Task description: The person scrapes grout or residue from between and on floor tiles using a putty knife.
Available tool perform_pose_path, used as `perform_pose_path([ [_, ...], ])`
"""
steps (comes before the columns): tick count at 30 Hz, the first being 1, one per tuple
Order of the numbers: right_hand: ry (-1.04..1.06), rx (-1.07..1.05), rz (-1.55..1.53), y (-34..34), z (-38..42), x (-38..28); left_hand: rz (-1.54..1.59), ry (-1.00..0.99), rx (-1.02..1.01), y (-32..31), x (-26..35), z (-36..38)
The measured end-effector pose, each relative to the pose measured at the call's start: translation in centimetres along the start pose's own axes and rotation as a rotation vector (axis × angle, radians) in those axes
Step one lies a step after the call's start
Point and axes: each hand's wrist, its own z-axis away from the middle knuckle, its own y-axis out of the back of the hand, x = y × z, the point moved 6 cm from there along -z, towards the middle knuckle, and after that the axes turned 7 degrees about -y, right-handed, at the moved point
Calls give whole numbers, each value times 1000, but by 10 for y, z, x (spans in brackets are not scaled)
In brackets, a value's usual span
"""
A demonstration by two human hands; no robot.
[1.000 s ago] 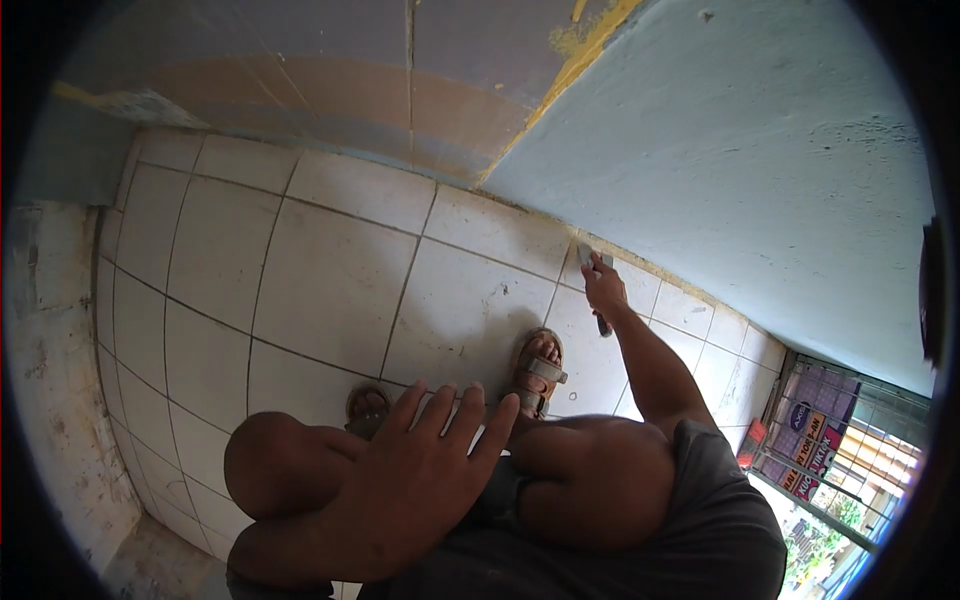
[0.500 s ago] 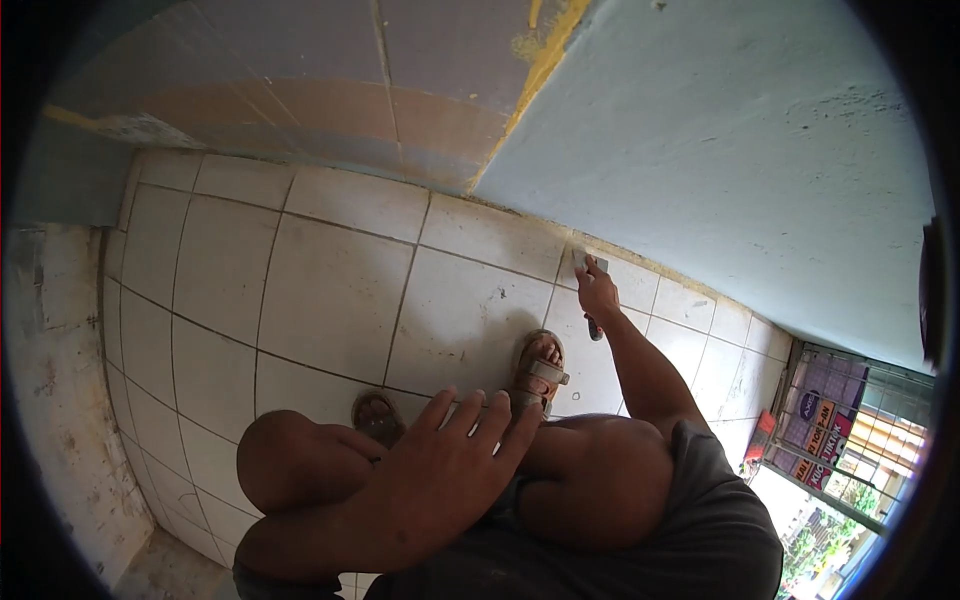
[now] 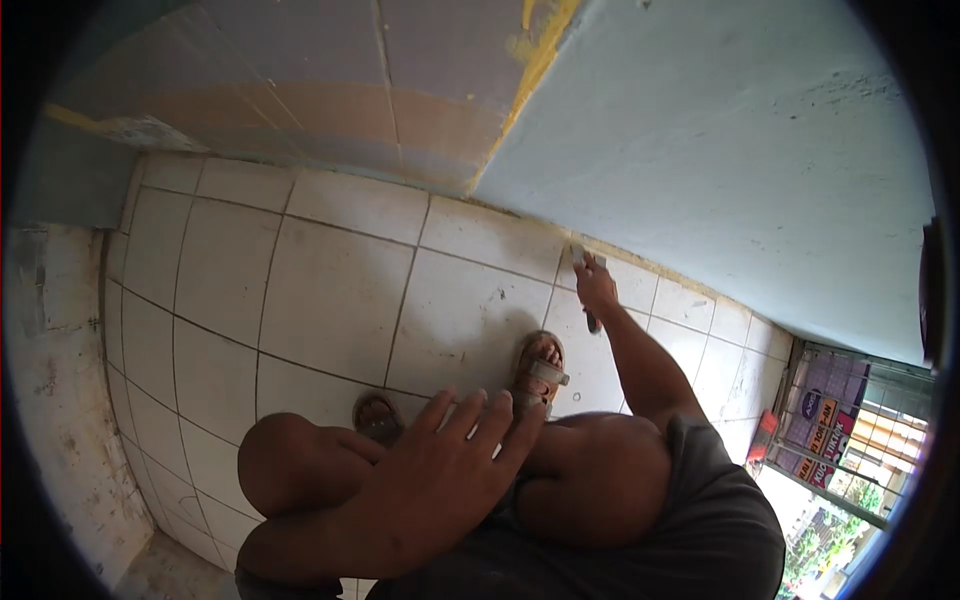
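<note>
My right hand [image 3: 598, 288] is wrapped round a scraper [image 3: 594, 321] with a flat metal blade. Its dark and red handle sticks out below the hand, and the blade lies at the floor edge by the foot of the pale blue wall [image 3: 720, 170]. Over my knees, my left hand [image 3: 450, 460] holds nothing, its fingers spread apart. Beyond its fingertips is my sandalled right foot [image 3: 541, 362]; the other sandal [image 3: 376, 413] is partly hidden by my leg.
White floor tiles [image 3: 330, 290] with dark joints spread around my feet. A tiled wall [image 3: 300, 90] with a yellow-painted edge rises ahead. At the right are a metal grille [image 3: 860, 375] with signs and a red object [image 3: 764, 436]. A stained wall [image 3: 60, 380] stands at the left.
My right hand and the scraper have shifted very slightly up towards the wall. My left hand has hardly moved.
</note>
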Motion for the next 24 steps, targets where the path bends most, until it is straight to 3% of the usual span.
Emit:
perform_pose_path([
  [9, 17, 25, 21, -5, -12, 8, -17, 35, 23, 6, -7, 5],
  [11, 123, 67, 47, -1, -29, 5, -11, 50, 19, 5, -6, 6],
  [12, 5, -28, 31, 15, -5, -15, -12, 40, 11, 5, -6, 6],
  [16, 113, 72, 60, -5, -18, 12, 24, 10, 10, 5, -5, 5],
  [24, 49, 22, 113, 3, -2, 5, -3, 8, 26, 6, -7, 3],
])
